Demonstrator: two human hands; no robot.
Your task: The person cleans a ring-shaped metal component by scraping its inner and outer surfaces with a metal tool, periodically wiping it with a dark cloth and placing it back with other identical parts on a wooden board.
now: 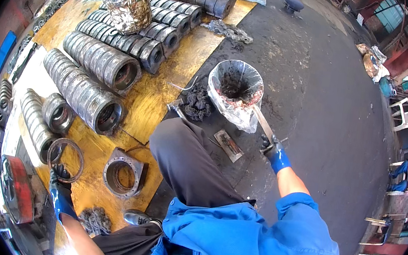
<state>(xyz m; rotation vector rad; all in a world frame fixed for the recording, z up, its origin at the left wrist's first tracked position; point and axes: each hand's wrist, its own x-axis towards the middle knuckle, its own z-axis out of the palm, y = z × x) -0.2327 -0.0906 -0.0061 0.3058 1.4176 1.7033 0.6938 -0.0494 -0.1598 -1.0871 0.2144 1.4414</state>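
My left hand (60, 181), in a dark-palmed blue glove, grips a thin round metal ring (82, 156) by its lower edge and holds it up at the left. My right hand (275, 155), gloved alike, is closed round a flat, pale strip-like tool (263, 123). The tool's far end reaches the rim of a bucket (245, 118) lined with a clear plastic bag, with dark and reddish greasy matter inside. Between my hands, a squarish metal housing (144, 173) with a round bore and bolt holes lies on the yellow boards.
Rows of ribbed metal cylinders (76, 75) cover the yellow boards (167, 93), with a smeared bucket (131, 11) on top. Dark rags (197, 102) and a flat packet (228, 146) lie near my knee. Grey wool (95, 220) sits by my shoe. A red-sided wheel (18, 189) stands left.
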